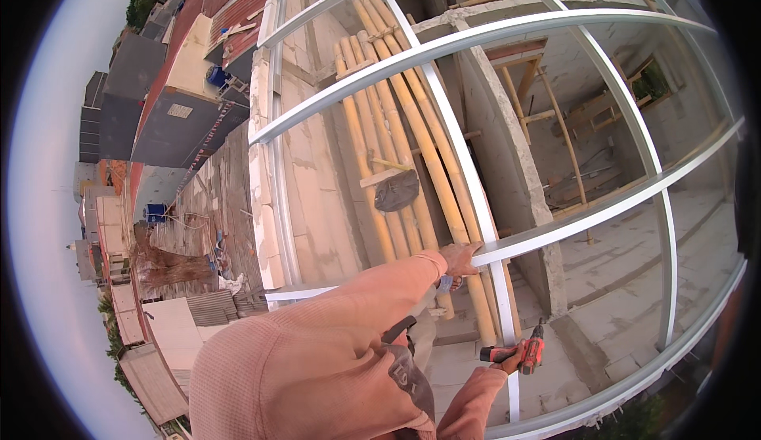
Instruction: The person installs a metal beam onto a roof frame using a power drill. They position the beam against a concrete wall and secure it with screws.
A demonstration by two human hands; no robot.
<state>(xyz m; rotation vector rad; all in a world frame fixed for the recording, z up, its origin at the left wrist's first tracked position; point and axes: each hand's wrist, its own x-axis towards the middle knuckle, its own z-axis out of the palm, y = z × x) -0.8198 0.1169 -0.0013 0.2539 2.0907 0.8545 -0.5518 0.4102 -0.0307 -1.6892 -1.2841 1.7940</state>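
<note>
My right hand holds a red and black cordless drill, its bit directed away from me, close beside a long silvery metal beam. My left hand, arm stretched out, closes on a metal crossbeam near where it meets the long beam. Part of the left fingers is hidden by the beam. Below that hand lie several yellow bamboo poles. Under the left wrist a small grey-blue item shows, too small to make out.
More metal beams form an open grid above unplastered block walls. A dark plastic bag rests on the bamboo poles. Deep rooms with wooden props show below the grid. Neighbouring roofs lie far down at the left.
</note>
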